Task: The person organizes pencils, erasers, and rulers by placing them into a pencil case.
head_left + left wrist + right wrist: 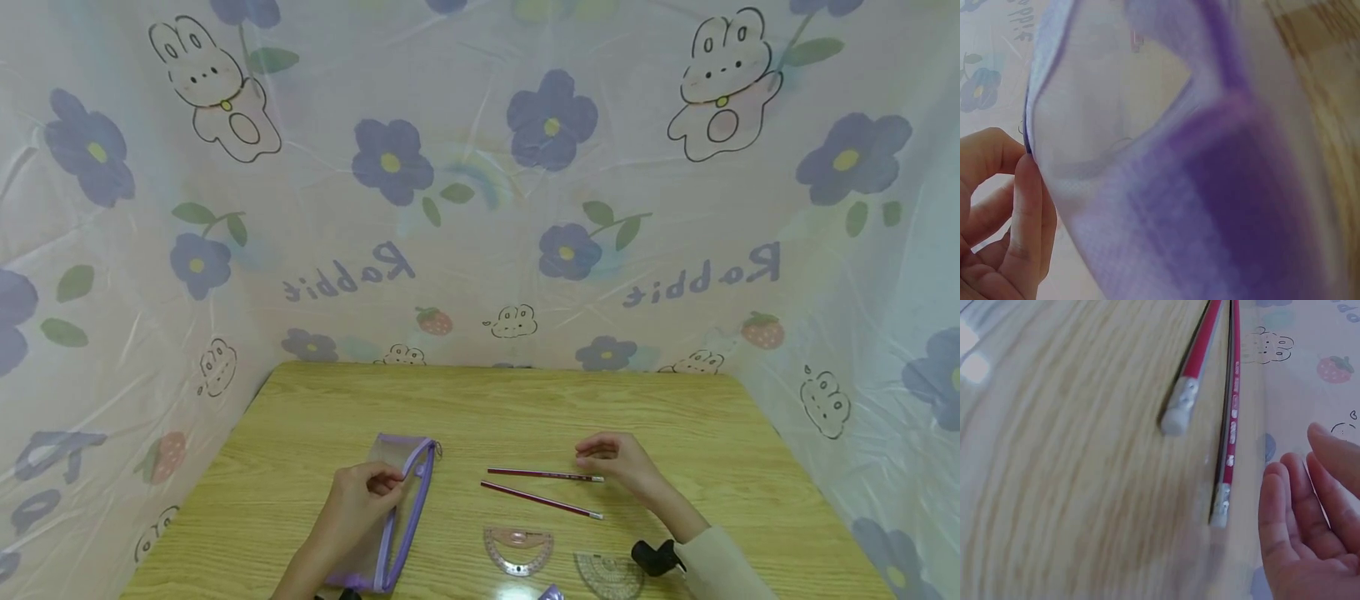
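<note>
My left hand (pixel 367 492) pinches the edge of a see-through pencil case (pixel 362 552) with purple trim, on the left of the table. In the left wrist view the pencil case (pixel 1104 125) gapes, its mouth spread, and thumb and finger hold its rim. Two dark red pencils lie on the table: the farther pencil (pixel 536 473) and the nearer pencil (pixel 536 498), white erasers pointing right. My right hand (pixel 618 460) hovers by the farther pencil's eraser end, its fingers loosely bent around nothing. In the right wrist view this hand (pixel 1304 531) is beside the pencils, apart from them.
A pinkish protractor (pixel 517 550) and a clear protractor (pixel 609 575) lie near the front of the wooden table (pixel 510 408). A small purple object (pixel 551 592) is cut off at the bottom edge. Printed curtains (pixel 465 275) enclose the table's back and sides.
</note>
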Available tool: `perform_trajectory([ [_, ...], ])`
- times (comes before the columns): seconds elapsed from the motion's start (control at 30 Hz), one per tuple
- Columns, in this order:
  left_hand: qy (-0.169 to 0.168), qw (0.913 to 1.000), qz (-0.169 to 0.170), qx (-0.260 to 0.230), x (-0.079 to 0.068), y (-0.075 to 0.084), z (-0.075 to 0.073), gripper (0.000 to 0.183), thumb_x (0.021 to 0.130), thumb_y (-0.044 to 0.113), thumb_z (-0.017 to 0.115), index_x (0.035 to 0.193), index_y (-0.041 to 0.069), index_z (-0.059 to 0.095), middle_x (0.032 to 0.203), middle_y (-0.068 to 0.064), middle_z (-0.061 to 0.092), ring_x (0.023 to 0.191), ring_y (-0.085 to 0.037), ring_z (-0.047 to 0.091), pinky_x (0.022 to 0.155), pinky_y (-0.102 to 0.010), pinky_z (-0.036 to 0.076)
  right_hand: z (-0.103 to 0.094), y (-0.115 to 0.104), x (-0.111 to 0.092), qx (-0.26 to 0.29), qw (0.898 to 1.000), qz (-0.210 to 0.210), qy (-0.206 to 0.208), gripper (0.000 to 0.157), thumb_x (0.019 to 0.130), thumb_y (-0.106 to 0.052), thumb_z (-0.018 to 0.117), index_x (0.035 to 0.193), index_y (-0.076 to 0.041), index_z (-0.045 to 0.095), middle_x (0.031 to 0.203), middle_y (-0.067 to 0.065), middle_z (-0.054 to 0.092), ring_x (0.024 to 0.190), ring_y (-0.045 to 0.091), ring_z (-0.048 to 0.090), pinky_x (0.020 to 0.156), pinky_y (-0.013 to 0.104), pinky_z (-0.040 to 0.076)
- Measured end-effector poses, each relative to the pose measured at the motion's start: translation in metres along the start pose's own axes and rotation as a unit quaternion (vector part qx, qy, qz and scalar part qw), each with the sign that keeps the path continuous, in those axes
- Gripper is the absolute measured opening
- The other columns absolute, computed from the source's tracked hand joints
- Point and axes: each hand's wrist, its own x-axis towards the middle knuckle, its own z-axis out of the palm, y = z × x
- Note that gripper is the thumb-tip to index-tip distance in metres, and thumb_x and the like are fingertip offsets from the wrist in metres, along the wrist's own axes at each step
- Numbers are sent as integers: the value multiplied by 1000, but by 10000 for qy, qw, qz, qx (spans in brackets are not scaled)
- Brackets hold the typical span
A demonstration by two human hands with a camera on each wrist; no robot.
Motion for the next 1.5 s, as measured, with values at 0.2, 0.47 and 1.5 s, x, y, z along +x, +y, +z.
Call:
perform_trajectory([
  [0.2, 32, 10000, -6, 23, 0, 2, 0, 9, 81, -6, 77, 86, 1, 73, 76, 3, 67, 67, -8, 64, 62, -20, 57, -3, 5, -4, -55, 10000, 72, 24, 33, 92, -4, 70, 115, 18, 60, 106, 29, 67, 92, 25, 69, 79, 35, 59],
  [0.47, 44, 9999, -100, 24, -1, 5, 1, 9, 81, -7, 76, 87, 0, 73, 75, 2, 68, 67, -8, 64, 62, -19, 57, -7, 11, -7, -103, 9999, 63, 40, 32, 91, -2, 71, 114, 18, 61, 104, 29, 67, 90, 25, 69, 78, 36, 59],
  [1.5, 8, 10000, -28, 38, 0, -2, 4, 9, 81, -5, 77, 88, 0, 73, 76, 3, 68, 67, -8, 64, 62, -19, 57, -11, 29, -7, -141, 9992, -172, -321, 32, 83, 5, 76, 110, 15, 63, 103, 27, 66, 86, 25, 65, 73, 28, 58],
])
